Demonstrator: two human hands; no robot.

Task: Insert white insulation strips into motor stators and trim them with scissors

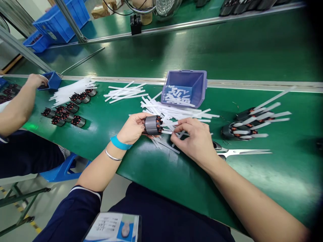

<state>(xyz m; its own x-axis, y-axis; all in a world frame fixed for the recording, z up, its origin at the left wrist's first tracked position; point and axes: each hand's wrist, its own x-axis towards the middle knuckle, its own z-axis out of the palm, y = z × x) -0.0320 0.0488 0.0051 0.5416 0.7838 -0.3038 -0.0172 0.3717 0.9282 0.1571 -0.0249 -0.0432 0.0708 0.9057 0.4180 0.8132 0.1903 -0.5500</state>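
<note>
My left hand (pixel 136 127) is closed round a motor stator (pixel 152 125), a grey cylinder with copper windings at its right end. White strips stick out of that end towards my right hand (pixel 193 137). The thumb and forefinger of my right hand pinch one white strip (pixel 167 132) at the stator's winding end. Behind both hands lies a loose pile of white strips (pixel 164 109). A purple bin (pixel 204 89) with short white pieces stands just beyond the pile.
Scissors (pixel 242 152) lie right of my right hand. Behind them are several stators with strips (pixel 229 131). More stators (pixel 67 116) and strip bundles (pixel 73 90) sit at the left. A co-worker's hand (pixel 36 80) reaches into a small blue bin (pixel 54 80). A metal rail (pixel 239 84) crosses behind.
</note>
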